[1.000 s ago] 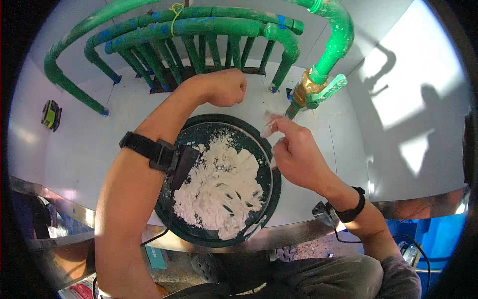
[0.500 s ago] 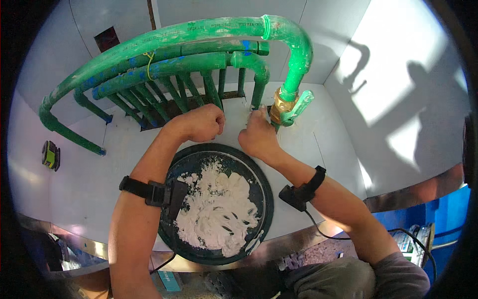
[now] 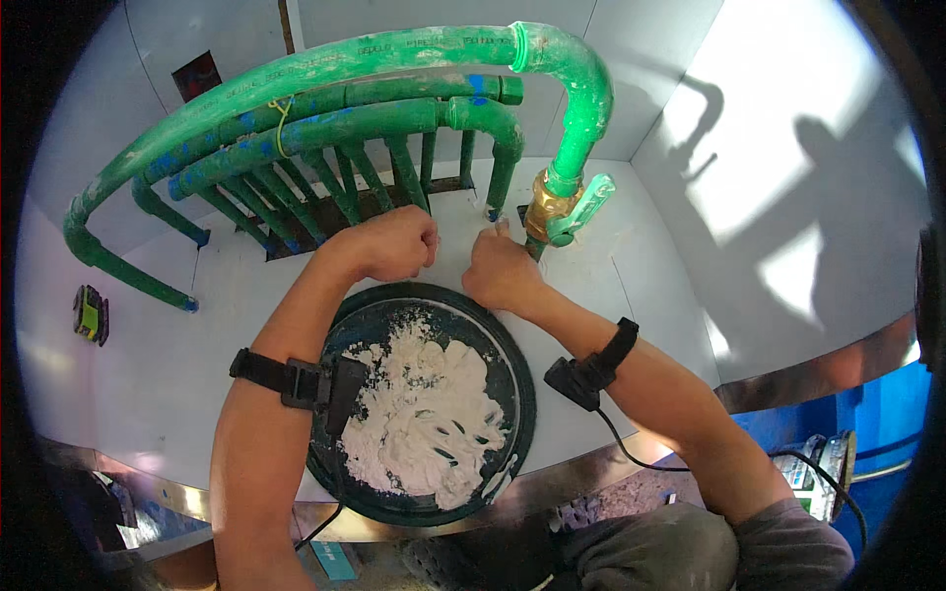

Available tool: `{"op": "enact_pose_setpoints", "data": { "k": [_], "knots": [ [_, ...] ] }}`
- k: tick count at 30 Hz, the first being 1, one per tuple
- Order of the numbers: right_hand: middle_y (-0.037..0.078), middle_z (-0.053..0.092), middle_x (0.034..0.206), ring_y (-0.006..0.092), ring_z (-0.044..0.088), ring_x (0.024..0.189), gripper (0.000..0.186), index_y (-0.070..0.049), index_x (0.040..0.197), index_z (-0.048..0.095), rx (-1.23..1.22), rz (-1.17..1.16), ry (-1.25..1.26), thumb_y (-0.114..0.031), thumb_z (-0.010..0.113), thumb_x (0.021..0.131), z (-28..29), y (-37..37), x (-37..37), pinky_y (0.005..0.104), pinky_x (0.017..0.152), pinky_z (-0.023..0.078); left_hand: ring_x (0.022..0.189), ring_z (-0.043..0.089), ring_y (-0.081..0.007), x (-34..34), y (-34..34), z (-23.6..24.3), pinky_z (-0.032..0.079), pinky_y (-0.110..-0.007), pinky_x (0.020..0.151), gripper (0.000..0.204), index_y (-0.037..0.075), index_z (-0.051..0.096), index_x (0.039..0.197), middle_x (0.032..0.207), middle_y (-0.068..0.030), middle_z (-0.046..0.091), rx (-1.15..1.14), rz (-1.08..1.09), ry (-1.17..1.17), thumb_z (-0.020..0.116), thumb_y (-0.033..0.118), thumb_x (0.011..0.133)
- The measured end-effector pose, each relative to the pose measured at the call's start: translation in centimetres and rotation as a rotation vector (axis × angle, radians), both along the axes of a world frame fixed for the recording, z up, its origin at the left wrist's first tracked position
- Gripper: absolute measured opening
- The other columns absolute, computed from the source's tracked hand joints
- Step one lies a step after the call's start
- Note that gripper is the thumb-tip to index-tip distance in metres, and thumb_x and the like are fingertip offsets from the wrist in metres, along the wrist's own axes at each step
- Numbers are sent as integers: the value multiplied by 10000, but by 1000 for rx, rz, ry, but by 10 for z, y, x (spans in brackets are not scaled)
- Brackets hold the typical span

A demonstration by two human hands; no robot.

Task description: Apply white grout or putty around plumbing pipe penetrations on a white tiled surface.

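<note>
My left hand (image 3: pixel 400 244) is curled closed above the far rim of a round black tray (image 3: pixel 527 394); anything inside its fingers is hidden. My right hand (image 3: pixel 501 268) has its fingers drawn together at the foot of a short green elbow pipe (image 3: pixel 505 163), just left of a brass valve fitting (image 3: pixel 547 205). What those fingers hold, if anything, is too small or covered to make out. White, plaster-like paste (image 3: pixel 424 414) lies spread in the tray, dry and crumbly toward its far side. On the valve is a green lever handle (image 3: pixel 589 207).
A large green pipe (image 3: pixel 325 67) arches over a row of green branch pipes (image 3: pixel 325 182) that enter a slot in the white panel (image 3: pixel 158 384). A small yellow-green and black device (image 3: pixel 91 315) sits at left. A cable (image 3: pixel 641 461) trails from my right wristband.
The whole view has shifted slightly, so the pipes appear a little further left. My right fingertips have drawn back slightly toward me at the pipe's foot. My left hand stays curled.
</note>
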State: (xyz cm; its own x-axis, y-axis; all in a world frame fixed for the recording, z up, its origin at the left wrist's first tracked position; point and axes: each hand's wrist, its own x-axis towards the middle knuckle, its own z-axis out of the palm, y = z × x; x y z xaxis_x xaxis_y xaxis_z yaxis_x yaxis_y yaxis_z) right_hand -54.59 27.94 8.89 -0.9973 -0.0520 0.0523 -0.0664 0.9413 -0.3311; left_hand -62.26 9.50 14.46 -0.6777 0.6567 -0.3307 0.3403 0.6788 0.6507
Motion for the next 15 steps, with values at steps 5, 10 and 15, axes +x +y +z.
{"op": "enact_pose_setpoints", "data": {
  "k": [5,10,15],
  "knots": [
    [343,618,1051,493,669,878,275,126,969,537,-74,-15,83,-78,575,789,9,1,22,535,828,552,769,679,-255,7,2,7,536,-387,671,150,-52,631,792,1042,-183,684,6,15,-33,485,-47,757],
    [324,638,1018,477,669,886,254,106,982,563,-87,143,78,-46,573,779,23,21,44,545,798,547,779,676,-255,0,4,-16,528,-395,675,171,-43,637,832,919,-150,680,62,-47,89,481,-54,761],
    [301,645,1018,470,658,877,181,61,938,583,-207,349,29,-11,559,774,48,56,74,543,793,534,879,676,-344,13,31,-21,521,-417,752,204,-18,646,900,922,-183,679,81,-85,300,502,-56,760]
  ]
}}
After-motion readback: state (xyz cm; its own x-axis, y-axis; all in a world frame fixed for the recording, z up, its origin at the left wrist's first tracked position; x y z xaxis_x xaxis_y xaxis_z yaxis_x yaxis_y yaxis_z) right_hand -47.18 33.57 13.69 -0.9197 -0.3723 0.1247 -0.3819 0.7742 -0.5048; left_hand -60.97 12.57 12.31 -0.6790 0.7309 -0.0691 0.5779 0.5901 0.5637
